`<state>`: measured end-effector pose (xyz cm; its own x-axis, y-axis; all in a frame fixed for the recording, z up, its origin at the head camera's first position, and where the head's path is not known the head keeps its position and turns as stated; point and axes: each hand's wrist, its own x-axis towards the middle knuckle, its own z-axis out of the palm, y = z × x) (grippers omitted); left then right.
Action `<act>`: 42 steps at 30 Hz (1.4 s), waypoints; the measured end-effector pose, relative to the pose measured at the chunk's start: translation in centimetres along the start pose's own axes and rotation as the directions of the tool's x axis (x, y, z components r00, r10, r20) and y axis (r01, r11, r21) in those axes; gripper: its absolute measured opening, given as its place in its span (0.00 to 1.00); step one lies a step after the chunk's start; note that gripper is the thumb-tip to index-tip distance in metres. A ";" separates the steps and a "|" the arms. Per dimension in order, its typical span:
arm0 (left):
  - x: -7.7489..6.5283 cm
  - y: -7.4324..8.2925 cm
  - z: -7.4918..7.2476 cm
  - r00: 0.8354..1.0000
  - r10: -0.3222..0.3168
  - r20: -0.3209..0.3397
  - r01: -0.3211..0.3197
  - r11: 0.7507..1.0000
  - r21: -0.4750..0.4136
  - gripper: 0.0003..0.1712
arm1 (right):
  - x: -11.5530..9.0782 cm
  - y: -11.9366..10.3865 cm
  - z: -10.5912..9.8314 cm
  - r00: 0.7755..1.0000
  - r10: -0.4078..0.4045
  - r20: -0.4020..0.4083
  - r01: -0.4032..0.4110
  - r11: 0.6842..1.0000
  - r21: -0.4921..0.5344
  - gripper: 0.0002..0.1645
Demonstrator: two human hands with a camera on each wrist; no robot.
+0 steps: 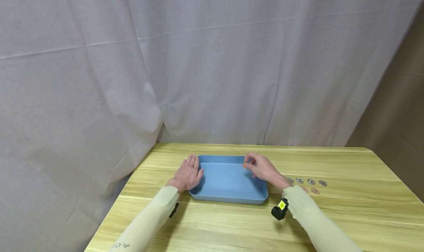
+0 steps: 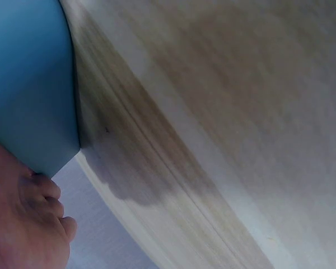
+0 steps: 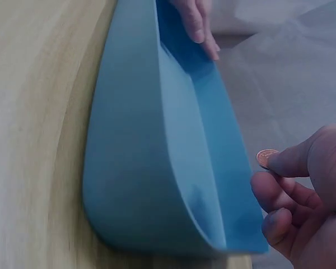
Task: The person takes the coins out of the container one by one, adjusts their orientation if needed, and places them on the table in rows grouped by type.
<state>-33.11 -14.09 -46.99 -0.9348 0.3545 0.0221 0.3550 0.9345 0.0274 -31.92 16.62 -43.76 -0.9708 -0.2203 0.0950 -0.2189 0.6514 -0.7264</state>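
Note:
A shallow blue tray [image 1: 228, 182] lies on the wooden table in the head view, its inside bare where it shows. My left hand [image 1: 189, 172] rests over the tray's left rim with the fingers straight. Over the tray's far right corner, my right hand [image 1: 263, 168] pinches a copper coin [image 3: 266, 158] between thumb and fingertip. The right wrist view shows this coin held up beside the rim, and the left hand's fingers on the tray at the far end. In the left wrist view only the tray's corner and part of that hand appear.
To the right of the tray, several silver coins [image 1: 311, 181] lie in a row on the table [image 1: 357, 207]. Two copper coins [image 1: 315, 191] lie in front of them, one partly behind my right wrist. A grey curtain [image 1: 212, 79] hangs behind the table.

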 end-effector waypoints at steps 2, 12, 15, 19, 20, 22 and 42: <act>0.0 0.1 0.0 1.000 -0.001 -0.001 0.001 1.000 -0.003 0.38 | -0.5 0.2 -0.6 1.000 0.014 -0.006 -0.014 1.000 0.007 0.07; 0.0 0.2 -0.1 1.000 -0.003 0.001 0.003 1.000 -0.010 0.38 | -2.6 2.0 -3.6 0.998 0.055 -0.044 -0.052 0.997 0.053 0.09; 0.0 0.2 -0.1 1.000 -0.003 0.003 0.003 1.000 -0.009 0.38 | -3.4 2.7 -4.6 0.997 0.061 -0.052 -0.058 0.996 0.070 0.08; 0.0 0.2 0.0 1.000 0.001 -0.003 -0.001 1.000 -0.011 0.38 | -4.5 3.8 -6.0 0.996 0.056 -0.067 -0.050 0.995 0.091 0.08; 0.1 0.2 0.0 1.000 0.003 -0.005 -0.003 1.000 -0.015 0.38 | -4.8 4.1 -6.3 0.996 0.053 -0.073 -0.046 0.995 0.091 0.08; 0.0 0.1 0.1 1.000 0.003 -0.007 -0.003 1.000 -0.016 0.38 | -5.3 4.6 -7.0 0.994 0.065 -0.090 -0.056 0.994 0.092 0.08; 0.0 0.3 0.1 1.000 -0.012 0.011 0.012 1.000 -0.026 0.38 | -10.2 11.3 -11.1 0.975 0.159 -0.157 -0.162 0.987 -0.006 0.10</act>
<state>-33.02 -13.82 -47.05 -0.9389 0.3439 0.0111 0.3440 0.9375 0.0535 -25.57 34.33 -45.38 -0.9964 0.0028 0.0843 -0.0597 0.6829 -0.7280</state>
